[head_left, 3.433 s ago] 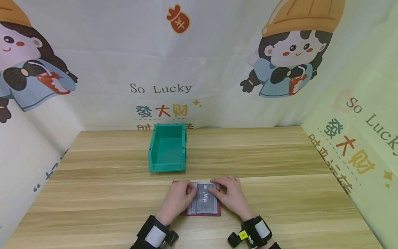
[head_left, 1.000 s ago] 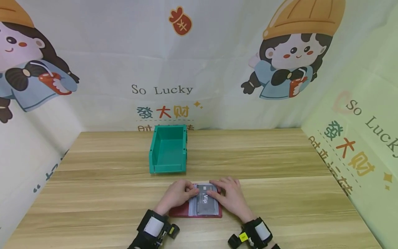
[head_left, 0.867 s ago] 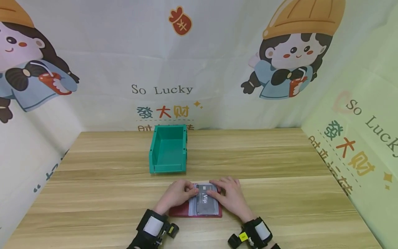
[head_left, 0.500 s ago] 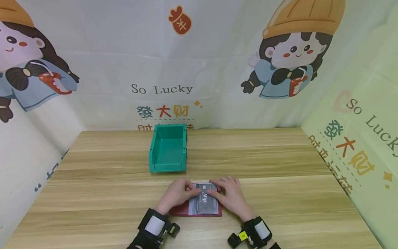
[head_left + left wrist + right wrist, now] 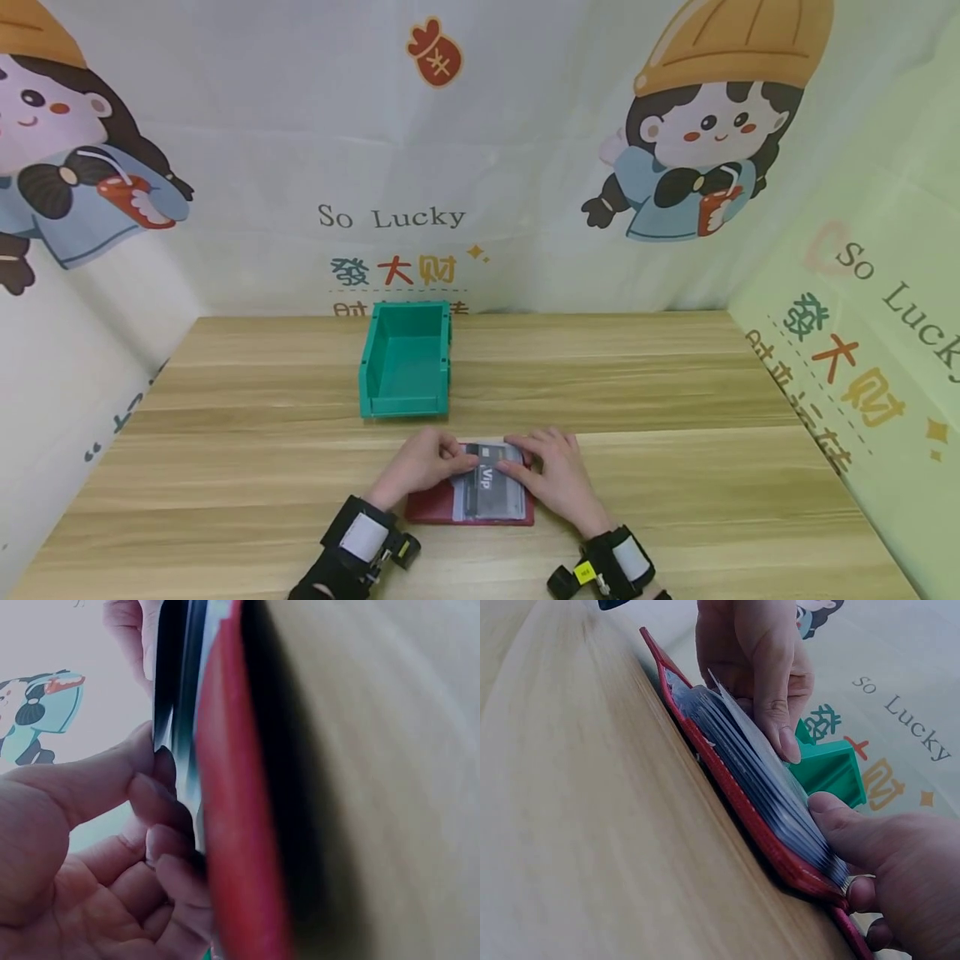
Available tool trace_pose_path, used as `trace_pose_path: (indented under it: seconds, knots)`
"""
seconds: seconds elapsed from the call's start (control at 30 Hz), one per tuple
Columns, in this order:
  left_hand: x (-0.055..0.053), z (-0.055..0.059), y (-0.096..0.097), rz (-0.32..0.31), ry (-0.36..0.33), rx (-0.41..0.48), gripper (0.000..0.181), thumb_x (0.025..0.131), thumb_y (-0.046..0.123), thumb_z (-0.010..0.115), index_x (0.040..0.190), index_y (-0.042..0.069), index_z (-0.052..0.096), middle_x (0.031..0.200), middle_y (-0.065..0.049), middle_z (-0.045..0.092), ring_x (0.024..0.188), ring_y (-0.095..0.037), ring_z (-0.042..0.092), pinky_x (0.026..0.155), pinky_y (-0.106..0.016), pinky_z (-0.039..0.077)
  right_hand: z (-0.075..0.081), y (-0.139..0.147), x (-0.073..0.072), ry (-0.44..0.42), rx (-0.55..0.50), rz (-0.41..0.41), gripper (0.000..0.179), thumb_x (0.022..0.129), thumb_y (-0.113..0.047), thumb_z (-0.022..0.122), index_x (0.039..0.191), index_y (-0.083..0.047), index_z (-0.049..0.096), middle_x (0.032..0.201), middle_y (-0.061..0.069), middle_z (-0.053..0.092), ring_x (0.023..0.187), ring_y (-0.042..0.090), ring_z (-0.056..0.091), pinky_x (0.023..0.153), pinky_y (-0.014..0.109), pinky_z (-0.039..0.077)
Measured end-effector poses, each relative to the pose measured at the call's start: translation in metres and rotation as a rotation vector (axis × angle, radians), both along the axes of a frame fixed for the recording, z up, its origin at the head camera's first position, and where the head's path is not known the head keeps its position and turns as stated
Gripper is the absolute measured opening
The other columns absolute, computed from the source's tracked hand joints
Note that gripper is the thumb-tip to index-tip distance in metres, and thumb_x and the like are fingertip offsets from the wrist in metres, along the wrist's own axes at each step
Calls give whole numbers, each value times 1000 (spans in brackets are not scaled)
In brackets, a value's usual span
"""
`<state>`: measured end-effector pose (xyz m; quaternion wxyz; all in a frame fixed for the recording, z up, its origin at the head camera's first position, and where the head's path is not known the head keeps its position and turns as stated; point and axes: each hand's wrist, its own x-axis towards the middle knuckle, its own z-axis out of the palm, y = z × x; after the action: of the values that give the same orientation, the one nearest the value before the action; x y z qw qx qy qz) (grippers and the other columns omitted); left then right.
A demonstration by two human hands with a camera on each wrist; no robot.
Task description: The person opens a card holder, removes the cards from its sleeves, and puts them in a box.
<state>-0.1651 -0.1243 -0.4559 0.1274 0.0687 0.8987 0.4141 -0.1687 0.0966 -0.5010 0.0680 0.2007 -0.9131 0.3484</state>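
Red card holder (image 5: pixel 431 506): VIP sleeve (image 5: pixel 491 497) pinched by left hand (image 5: pixel 422 458), stack (image 5: pixel 772 795) gripped by right hand (image 5: pixel 555 477).
Sleeve could be creased if overpulled.

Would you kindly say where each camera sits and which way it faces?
Head: on the head, facing forward and down at the red card holder and green bin; left hand and right hand show.
Left wrist: on that wrist, facing the holder's edge; left hand and part of the right show.
Right wrist: on that wrist, viewing it side-on; both hands show.
Head and right wrist share holder, bin, both hands.
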Motion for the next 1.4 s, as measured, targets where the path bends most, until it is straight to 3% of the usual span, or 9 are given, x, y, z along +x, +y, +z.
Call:
trace_pose_path:
  seconds: [0.27,0.5,0.77,0.97,1.23,1.4]
  knots:
    - [-5,6,-7,-32,-36,21,25,90,23,75,74,4,71,64,1,60,58,-10,48,52,-23,36,0,1,0,26,0,4,35,84,-35,79,112,-14,77,70,-15,46,80,7,42,86,36,29]
    - [-6,13,-21,-6,-85,110,22,91,19,75,83,-2,76,66,-8,72,53,-7,61,54,-24,53,1,-2,0,21,-14,1,34,83,-32,81,111,-13,77,70,-14,48,80,7,42,85,36,30]
    - [-6,23,-36,15,-53,147,20,90,16,75,89,-4,77,70,-11,74,55,-7,64,57,-28,57,0,-1,1,35,-14,-6,35,82,-32,81,111,-13,77,73,-14,53,84,8,47,86,36,30]
    - [-7,28,-45,77,-12,126,18,90,14,75,90,-4,76,71,-10,74,57,-9,66,60,-30,57,1,-1,2,34,-14,-1,34,83,-33,80,111,-13,77,73,-13,54,83,8,46,85,35,28]
    - [-16,40,-55,141,-10,214,17,92,7,72,96,-9,72,81,-16,76,65,-14,70,68,-32,61,-1,-1,2,35,-3,-3,34,84,-33,80,111,-14,77,73,-14,52,84,8,45,86,36,28]
    - [-21,50,-64,202,36,198,20,95,9,68,104,-9,70,89,-19,76,71,-19,71,71,-34,60,-1,-1,2,39,-2,1,34,84,-34,80,112,-14,77,73,-14,52,84,9,46,85,36,28]
